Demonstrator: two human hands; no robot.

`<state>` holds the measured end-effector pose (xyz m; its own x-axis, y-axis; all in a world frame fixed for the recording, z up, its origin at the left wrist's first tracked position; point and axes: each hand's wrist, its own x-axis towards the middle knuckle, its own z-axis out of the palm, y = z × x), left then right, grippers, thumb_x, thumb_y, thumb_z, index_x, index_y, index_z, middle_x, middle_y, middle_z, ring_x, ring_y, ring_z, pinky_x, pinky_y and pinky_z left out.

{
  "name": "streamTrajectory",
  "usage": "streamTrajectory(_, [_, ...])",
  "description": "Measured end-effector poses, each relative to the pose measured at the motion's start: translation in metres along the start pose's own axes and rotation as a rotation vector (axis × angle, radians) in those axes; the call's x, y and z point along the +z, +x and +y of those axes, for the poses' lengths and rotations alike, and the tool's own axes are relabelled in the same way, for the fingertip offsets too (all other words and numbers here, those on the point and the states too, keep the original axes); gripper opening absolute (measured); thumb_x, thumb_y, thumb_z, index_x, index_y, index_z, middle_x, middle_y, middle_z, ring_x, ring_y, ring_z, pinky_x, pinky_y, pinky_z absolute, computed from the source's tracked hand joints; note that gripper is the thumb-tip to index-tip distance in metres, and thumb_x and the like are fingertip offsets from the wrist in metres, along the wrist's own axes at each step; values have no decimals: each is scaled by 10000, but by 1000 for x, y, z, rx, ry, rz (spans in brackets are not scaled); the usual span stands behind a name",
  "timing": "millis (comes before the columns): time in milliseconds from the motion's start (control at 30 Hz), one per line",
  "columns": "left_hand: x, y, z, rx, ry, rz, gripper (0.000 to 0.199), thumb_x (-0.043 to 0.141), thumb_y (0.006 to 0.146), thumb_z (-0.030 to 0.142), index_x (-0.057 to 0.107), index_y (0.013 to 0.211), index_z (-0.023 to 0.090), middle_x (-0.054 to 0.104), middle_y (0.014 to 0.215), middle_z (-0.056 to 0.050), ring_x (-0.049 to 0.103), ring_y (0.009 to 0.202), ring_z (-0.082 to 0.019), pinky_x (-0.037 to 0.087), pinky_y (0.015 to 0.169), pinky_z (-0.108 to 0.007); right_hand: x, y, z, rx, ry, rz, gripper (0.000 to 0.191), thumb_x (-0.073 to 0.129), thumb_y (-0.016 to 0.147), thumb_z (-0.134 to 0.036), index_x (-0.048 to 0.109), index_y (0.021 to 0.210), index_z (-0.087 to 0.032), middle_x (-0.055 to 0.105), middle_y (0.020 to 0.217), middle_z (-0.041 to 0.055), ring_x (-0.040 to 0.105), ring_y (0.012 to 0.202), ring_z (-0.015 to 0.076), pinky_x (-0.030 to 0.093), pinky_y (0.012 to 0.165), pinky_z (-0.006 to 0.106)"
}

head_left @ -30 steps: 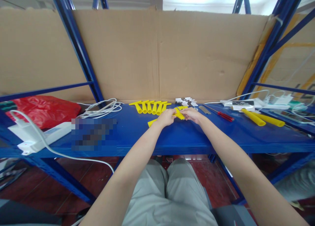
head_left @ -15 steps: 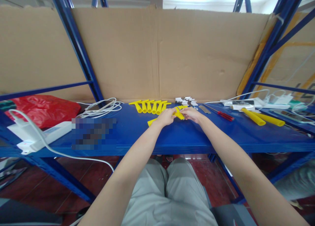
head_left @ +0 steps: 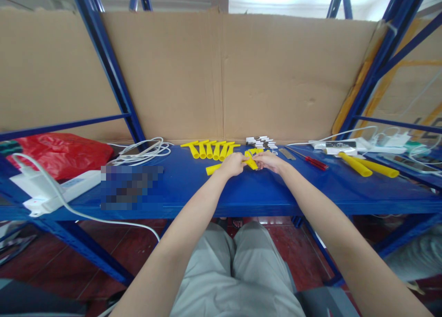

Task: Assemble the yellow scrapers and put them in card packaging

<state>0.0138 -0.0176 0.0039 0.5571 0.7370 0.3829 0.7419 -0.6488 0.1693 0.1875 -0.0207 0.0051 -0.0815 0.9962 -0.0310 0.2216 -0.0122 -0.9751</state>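
Cardboard [head_left: 397, 92], far right: large dark letters [head_left: 416, 121], first perhaps "L"; rest unclear.

- A person's left hand [head_left: 234, 165] and right hand [head_left: 269, 161] grip a yellow fitting [head_left: 252, 163] near the row of yellow handles [head_left: 210, 152].
- Right of the row, a red screwdriver [head_left: 316, 163] lies flat.
- Well left of it sits a red bag [head_left: 64, 155].

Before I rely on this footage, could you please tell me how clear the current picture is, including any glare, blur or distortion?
Head view: bright glare at top right; the shelf's blue uprights splay outward, as if wide-angle; fine detail is soft around the left hand and right hand; a pixelated patch hides part of the blue shelf top.
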Motion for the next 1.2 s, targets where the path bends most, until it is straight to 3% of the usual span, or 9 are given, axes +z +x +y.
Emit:
streamTrajectory(367, [-2, 0, 3, 28, -32, -16, 232, 611, 872, 207, 752, 1056, 221, 717, 1081, -75, 649, 1052, -237, 484, 955, -333, 0, -7, -4, 113, 158, -10, 224, 513, 909, -70, 574, 713, -160, 612, 521, 4, 561, 446, 98, 477, 490, 191])
streamTrajectory(667, [2, -1, 2, 109, 44, -7, 369, 569, 881, 180, 660, 1237, 216, 690, 1124, -80, 638, 1056, -222, 480, 955, -333, -1, -2, -2, 108, 154, -1, 198, 497, 918, -62, 583, 764, -151, 642, 574, 12, 594, 484, 107, 494, 506, 201])
streamTrajectory(867, [3, -1, 5, 37, 74, -24, 450, 553, 896, 211, 566, 1345, 191, 662, 1213, -110, 616, 1126, -246, 471, 969, -337, -2, 3, 2, 60, 162, -1, 128, 574, 885, -82, 574, 780, -156, 656, 598, 15, 604, 510, 112, 523, 551, 222])
streamTrajectory(1200, [6, -2, 5, 16, 77, -79, 482, 547, 897, 192, 512, 1377, 165, 611, 1327, -114, 566, 1234, -224, 442, 1013, -303, 2, -2, -2, 101, 121, -3, 193, 515, 900, -52, 577, 746, -150, 650, 596, 18, 601, 506, 97, 506, 517, 185])
